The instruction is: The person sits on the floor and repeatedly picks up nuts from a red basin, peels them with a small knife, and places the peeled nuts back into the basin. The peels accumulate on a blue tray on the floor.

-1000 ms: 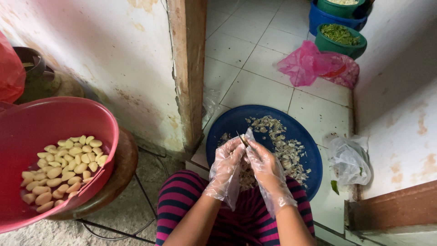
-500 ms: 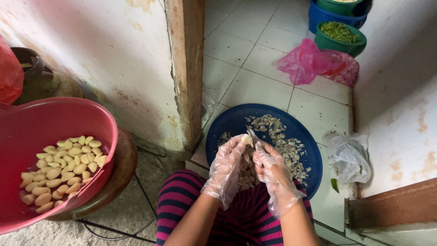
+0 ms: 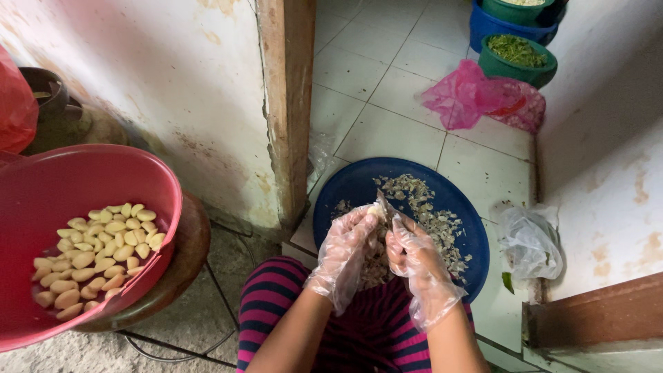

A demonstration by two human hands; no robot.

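Over the blue basin (image 3: 345, 190), both gloved hands (image 3: 383, 242) have shifted slightly lower.

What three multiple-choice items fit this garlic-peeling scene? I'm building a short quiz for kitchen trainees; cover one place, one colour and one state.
1. Where do the peeled cloves lie?
A. in the red basin
B. on the white tiles
C. in the green tub

2. What colour is the tray of skins?
A. yellow
B. blue
C. white

3. How are the left hand and right hand?
A. bare
B. in clear plastic gloves
C. resting on the knees

Answers: 1 A, they are piled inside the red basin at the left. 2 B, its rim is dark blue. 3 B, crinkled film covers both above the tray.
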